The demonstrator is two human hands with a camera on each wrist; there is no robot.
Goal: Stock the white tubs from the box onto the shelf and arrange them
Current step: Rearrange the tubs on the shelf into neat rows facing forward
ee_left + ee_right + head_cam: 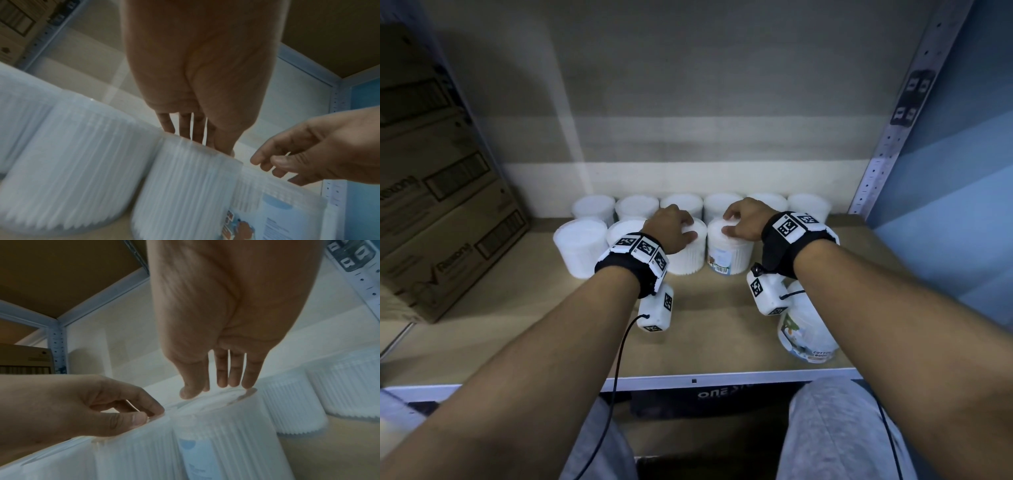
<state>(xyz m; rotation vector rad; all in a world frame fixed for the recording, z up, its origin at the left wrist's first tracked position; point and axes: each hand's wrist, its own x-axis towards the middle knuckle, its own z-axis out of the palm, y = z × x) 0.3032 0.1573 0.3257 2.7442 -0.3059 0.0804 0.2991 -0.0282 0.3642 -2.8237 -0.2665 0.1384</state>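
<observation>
Grey trousers (835, 431) fill the bottom of the head view, with both forearms reaching up-frame over the white front edge of the shelf (722, 377). Low right on the shelf board stands one labelled tub (808, 335), partly hidden by the right wrist camera; its label reads "COTTON" and the rest is cut off. Further up-frame, the front row holds four white tubs, two of them under the hands. The left hand (671, 229) rests on top of the third tub (688, 253), fingers curled over the lid; the left wrist view shows its fingers (185, 126) close together, tips touching the lid rim. The right hand (743, 219) sits on the fourth tub (729, 253), which carries a label with a barcode. Only the right wrist view shows its fingers (236, 369) slightly spread and the thumb down, tips at the lid; whether they grip cannot be told. Both wrist views are blurred. Behind, against the back wall, runs a back row (637, 205) of six tubs, partly covered by the hands, making eleven tubs in all. A cardboard box (441, 192) stands at the left of the head view, cut off by the frame edge.
</observation>
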